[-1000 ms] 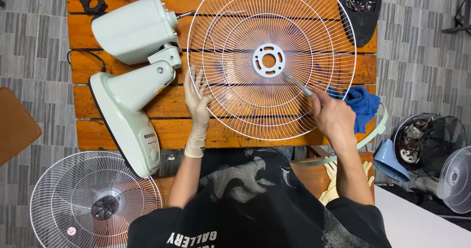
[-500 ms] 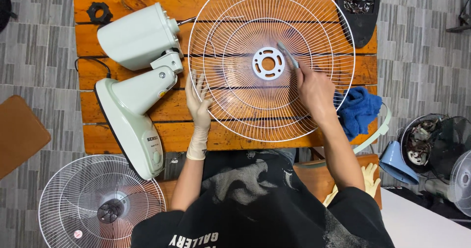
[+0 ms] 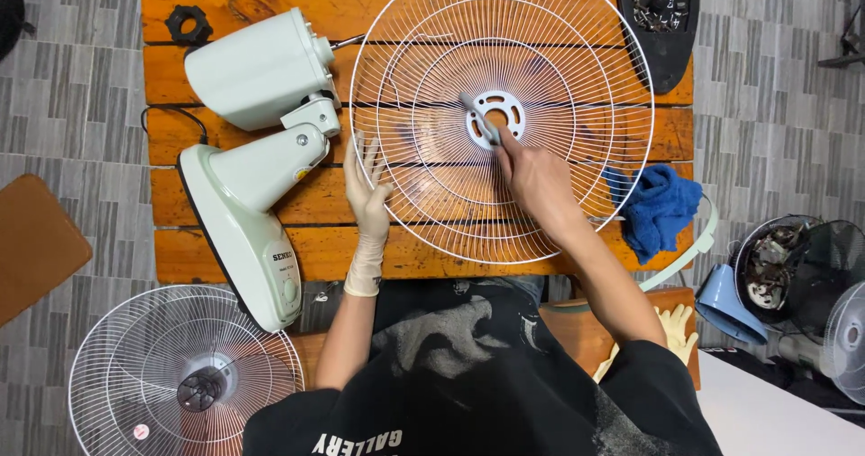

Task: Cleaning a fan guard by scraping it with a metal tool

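My fingers (image 3: 505, 145) on the right hand (image 3: 533, 178) are pinched shut around a small brush (image 3: 480, 121), and its tip sits on the white round hub (image 3: 496, 116) in the middle of the wire fan guard (image 3: 501, 114). My left hand (image 3: 368, 205) wears a pale glove, its fingers spread flat on the near left rim of the guard — I think that keeps the guard from sliding while the brush rubs. It holds nothing; it just presses. The guard lies flat on the orange wooden table (image 3: 216, 68), right in front of me, so I can reach its middle. Beside my left hand lies the pale green fan body (image 3: 257, 168), tipped on its side, with its base toward me. To the right, near my arm, a blue cloth (image 3: 662, 205) sits at the table edge — handy for wiping, I guess. Farther off, a black ring nut (image 3: 189, 25) rests at the far left corner, and a dark tray of small parts (image 3: 662, 14) sits at the far right.
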